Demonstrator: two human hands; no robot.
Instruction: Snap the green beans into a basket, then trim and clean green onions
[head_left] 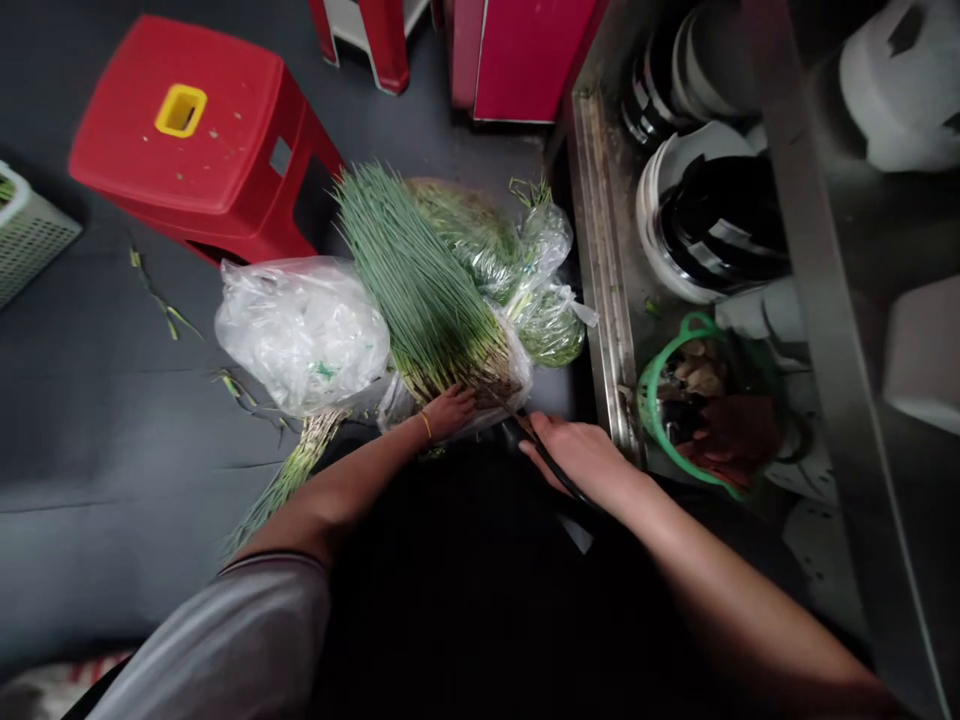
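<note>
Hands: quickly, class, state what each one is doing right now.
Left hand: closed on the root end of the chive bundle.
Right hand: closed around a dark tool.

dim overall | glare on plastic bag (304, 330) | edges bowed | lap area perhaps underexposed

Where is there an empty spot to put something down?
The grey floor is mostly bare below the red stool, left of the plastic bag. It is crowded around the green stalks and on the metal shelf, full of bowls.
</note>
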